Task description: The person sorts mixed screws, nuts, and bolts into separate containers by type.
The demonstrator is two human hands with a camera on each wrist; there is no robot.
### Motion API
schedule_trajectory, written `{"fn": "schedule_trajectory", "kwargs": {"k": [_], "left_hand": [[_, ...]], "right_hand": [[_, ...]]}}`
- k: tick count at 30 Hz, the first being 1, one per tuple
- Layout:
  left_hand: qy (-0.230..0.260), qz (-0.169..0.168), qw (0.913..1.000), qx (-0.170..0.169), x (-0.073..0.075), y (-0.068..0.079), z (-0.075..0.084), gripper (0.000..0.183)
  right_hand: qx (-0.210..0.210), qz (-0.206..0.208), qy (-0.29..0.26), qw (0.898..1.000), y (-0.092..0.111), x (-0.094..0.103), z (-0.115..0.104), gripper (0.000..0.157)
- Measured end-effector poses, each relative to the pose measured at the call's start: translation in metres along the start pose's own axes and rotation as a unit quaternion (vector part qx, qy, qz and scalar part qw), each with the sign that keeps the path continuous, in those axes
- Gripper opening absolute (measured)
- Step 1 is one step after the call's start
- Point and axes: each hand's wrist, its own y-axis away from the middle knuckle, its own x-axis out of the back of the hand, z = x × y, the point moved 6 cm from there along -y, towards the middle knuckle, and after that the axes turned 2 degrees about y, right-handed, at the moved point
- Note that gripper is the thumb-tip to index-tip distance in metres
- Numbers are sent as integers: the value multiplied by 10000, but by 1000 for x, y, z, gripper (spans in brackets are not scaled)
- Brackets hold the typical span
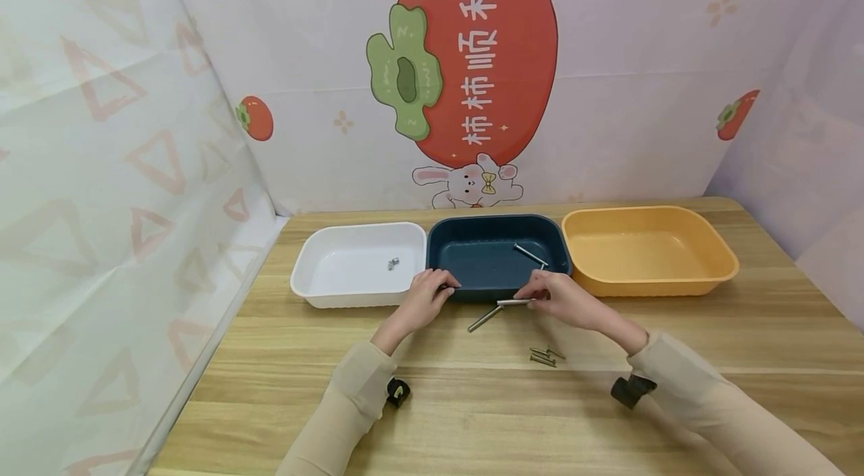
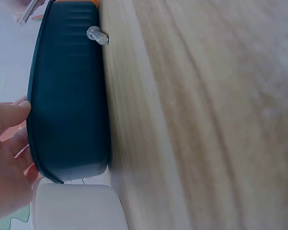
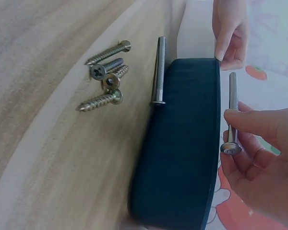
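Observation:
My left hand (image 1: 424,297) pinches the near rim of the dark teal tray (image 1: 482,295) at its left part, thumb outside and fingers over the inner side in the left wrist view. Between thumb and fingers of my right hand (image 1: 567,301) is a long silver bolt (image 3: 233,98), held just over the same rim farther right. Its round head shows below the thumb in the right wrist view. A second long bolt (image 1: 484,318) lies on the table against the tray's front. Inside the tray, at the right, rests another long bolt (image 1: 530,254) with part of one more beside it.
Several brass-coloured screws (image 1: 543,357) lie in a loose group on the wooden table (image 1: 472,416), nearer me. To the left stands a white tray (image 1: 358,300) with small metal pieces (image 1: 394,264) in it. A yellow tray (image 1: 651,287) adjoins on the right. Behind hangs a printed cloth (image 1: 607,139).

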Motion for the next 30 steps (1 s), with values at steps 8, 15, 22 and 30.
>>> {"fn": "schedule_trajectory", "kwargs": {"k": [8, 15, 22, 30], "left_hand": [[-27, 32, 10000, -22, 0, 0, -1, 9], [-20, 37, 10000, -20, 0, 0, -1, 9], [-3, 36, 10000, -31, 0, 0, 0, 9], [-69, 39, 10000, -18, 2, 1, 2, 9]], "right_hand": [[79, 118, 29, 9999, -6, 6, -1, 18], [75, 165, 43, 9998, -11, 10, 2, 18], [-59, 126, 2, 9999, -17, 12, 5, 18], [-213, 86, 35, 9997, -22, 14, 9, 18]]}}
